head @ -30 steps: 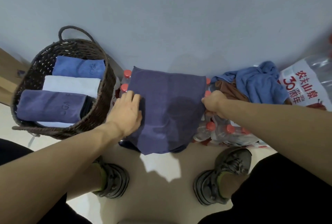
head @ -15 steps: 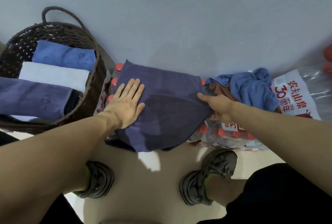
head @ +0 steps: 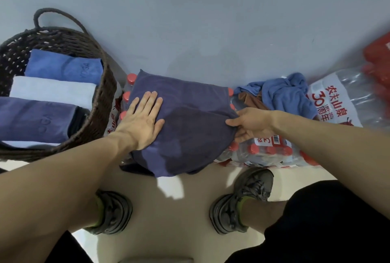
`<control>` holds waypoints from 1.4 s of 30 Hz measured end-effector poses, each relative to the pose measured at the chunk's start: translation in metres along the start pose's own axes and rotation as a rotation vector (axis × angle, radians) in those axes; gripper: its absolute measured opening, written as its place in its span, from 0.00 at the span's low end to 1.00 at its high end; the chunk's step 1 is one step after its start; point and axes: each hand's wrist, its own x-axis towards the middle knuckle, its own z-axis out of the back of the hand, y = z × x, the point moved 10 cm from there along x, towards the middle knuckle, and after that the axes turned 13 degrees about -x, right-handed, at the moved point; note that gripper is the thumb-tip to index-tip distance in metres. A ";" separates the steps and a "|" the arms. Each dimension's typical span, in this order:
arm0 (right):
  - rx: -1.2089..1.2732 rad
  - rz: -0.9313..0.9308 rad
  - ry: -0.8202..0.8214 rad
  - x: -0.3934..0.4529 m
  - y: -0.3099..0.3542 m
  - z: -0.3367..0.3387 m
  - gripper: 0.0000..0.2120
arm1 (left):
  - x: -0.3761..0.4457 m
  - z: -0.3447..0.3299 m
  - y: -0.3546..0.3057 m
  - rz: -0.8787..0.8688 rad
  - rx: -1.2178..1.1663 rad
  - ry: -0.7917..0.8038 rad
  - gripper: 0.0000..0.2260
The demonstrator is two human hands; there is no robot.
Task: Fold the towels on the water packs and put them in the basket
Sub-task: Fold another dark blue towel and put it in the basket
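Plain blue-grey wall [head: 211, 19] across the upper field. Pale floor [head: 168, 186] below, lit patch near the middle. Two grey laced sneakers [head: 242, 201], toes toward the wall, yellow-green sock edge at each ankle; left sneaker [head: 111, 212] partly cut off by a forearm. Black trouser leg [head: 329, 220] at lower right. Blurred red packaging [head: 377, 58] at the far right edge, markings unreadable. Pale rounded edge [head: 156, 260] at bottom centre, nature undeterminable.

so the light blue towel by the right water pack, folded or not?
Not folded. The light blue towel lies crumpled in a heap on the water pack.
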 end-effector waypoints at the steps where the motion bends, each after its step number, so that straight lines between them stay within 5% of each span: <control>1: -0.040 -0.009 -0.052 0.001 -0.004 0.003 0.15 | 0.000 0.000 0.001 0.001 0.004 0.001 0.30; 13: -0.894 -0.128 -0.502 -0.002 -0.008 0.033 0.13 | 0.004 -0.006 0.007 0.010 0.022 -0.003 0.32; 17: -0.777 0.131 -0.821 -0.010 0.044 0.045 0.03 | 0.002 -0.004 0.005 0.005 -0.022 0.019 0.31; 20: -0.798 0.292 -0.757 0.000 0.074 0.030 0.17 | 0.007 0.019 0.000 0.002 -0.117 -0.042 0.31; 23: -1.056 0.251 -0.619 0.015 0.089 0.017 0.40 | 0.027 0.041 -0.002 0.009 -0.240 -0.130 0.31; 25: -1.111 0.199 -0.526 0.024 0.092 0.018 0.45 | 0.044 0.034 0.009 0.041 -0.277 -0.063 0.33; 28: -1.154 0.078 -0.428 0.036 0.085 0.027 0.44 | 0.064 0.026 0.032 0.066 -0.195 0.019 0.34; 34: -1.124 0.074 -0.467 0.040 0.099 0.036 0.37 | 0.065 0.048 0.025 0.060 -0.333 -0.089 0.28; 38: -1.139 0.101 -0.498 0.035 0.102 0.036 0.26 | 0.018 0.073 0.021 0.082 -0.320 -0.315 0.15; 42: -1.138 0.232 -0.553 0.021 0.115 0.023 0.28 | -0.048 0.076 0.034 0.283 -0.439 -0.460 0.07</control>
